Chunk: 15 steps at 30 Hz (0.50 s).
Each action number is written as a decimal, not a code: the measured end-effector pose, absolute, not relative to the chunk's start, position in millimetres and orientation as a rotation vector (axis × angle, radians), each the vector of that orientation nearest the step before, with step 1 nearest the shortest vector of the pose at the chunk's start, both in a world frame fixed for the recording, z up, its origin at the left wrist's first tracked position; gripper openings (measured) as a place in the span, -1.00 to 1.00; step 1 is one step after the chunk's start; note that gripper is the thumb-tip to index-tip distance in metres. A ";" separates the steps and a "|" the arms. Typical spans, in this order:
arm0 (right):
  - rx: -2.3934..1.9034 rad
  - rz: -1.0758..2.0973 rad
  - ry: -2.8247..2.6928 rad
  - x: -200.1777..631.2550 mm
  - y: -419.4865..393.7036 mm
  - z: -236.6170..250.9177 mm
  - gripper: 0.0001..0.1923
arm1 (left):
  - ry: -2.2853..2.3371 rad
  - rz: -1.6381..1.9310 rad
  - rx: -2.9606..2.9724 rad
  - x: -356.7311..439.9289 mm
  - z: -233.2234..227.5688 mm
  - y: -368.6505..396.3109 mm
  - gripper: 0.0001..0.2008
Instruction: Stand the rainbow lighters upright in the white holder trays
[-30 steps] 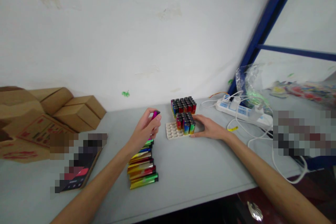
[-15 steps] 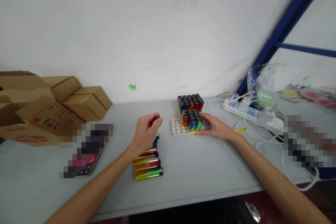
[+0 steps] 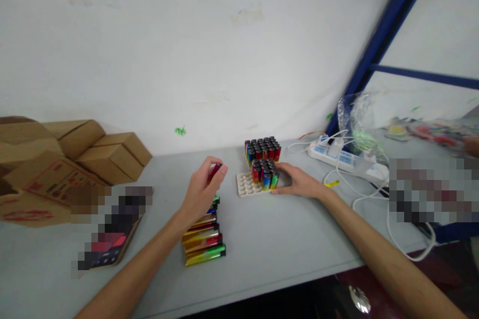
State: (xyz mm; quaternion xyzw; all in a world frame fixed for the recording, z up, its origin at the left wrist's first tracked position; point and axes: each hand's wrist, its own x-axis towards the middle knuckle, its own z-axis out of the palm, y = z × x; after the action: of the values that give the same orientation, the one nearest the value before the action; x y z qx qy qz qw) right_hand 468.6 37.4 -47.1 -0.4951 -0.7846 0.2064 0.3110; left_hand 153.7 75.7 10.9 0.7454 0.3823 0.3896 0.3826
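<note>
a red lighter (image 3: 214, 170) is gripped in the closed left hand (image 3: 202, 190), held above the far end of a row of coloured lighters (image 3: 204, 235) laid flat near the front edge of the surface (image 3: 280, 239). the right hand (image 3: 299, 181) is laid loosely curled against the right side of a white tray (image 3: 247, 186), partly filled with upright lighters (image 3: 265, 174). a full block of lighters (image 3: 262, 149) is seen just behind it, toward the back edge. cardboard boxes (image 3: 93, 152) are stacked at the left back corner, a power strip (image 3: 346, 159) toward the right.
</note>
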 end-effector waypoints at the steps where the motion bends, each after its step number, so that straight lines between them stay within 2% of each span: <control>1: -1.297 0.550 -2.071 468.2 37.5 -46.2 -0.22 | 0.916 0.993 1.852 155.9 10.7 76.5 -0.75; 5: -1.272 0.556 -2.072 468.4 38.3 -45.3 -0.20 | 0.740 0.979 1.819 170.1 12.7 79.6 -0.78; 15: -1.221 0.545 -2.088 470.1 39.3 -45.6 -0.19 | 0.800 0.849 2.123 204.5 16.5 90.6 -0.68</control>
State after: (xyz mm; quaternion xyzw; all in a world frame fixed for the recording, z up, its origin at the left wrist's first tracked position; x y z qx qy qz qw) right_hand 470.1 39.3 -45.6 -0.4658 -0.7963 0.2079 0.3251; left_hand 204.5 90.6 16.5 0.8204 0.3090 0.3281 0.3518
